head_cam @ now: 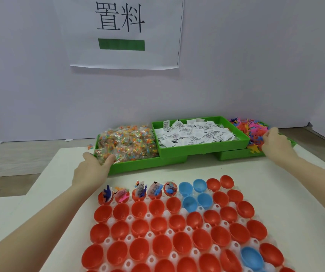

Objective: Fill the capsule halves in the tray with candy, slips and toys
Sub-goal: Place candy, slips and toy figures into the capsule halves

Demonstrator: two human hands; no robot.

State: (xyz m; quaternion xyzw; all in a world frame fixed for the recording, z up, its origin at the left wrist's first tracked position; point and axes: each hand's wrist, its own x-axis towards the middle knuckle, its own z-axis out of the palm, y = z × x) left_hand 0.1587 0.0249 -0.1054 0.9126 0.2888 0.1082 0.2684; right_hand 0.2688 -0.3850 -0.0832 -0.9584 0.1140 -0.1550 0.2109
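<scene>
Hands (91,169) (275,143) grasping candy packets (126,144) and toys (256,130), over white table (216,169), paper sign (126,32) behind.

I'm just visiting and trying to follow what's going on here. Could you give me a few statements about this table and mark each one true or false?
1. The left hand reaches into the candy bin. True.
2. The right hand is at the paper slips. False: it is at the pile of plastic toys.
3. Five capsule halves in the far row already hold items. True.
4. Every capsule half is red. False: a few blue halves sit among them.
5. The slips' bin sits between candy and toys. True.
</scene>
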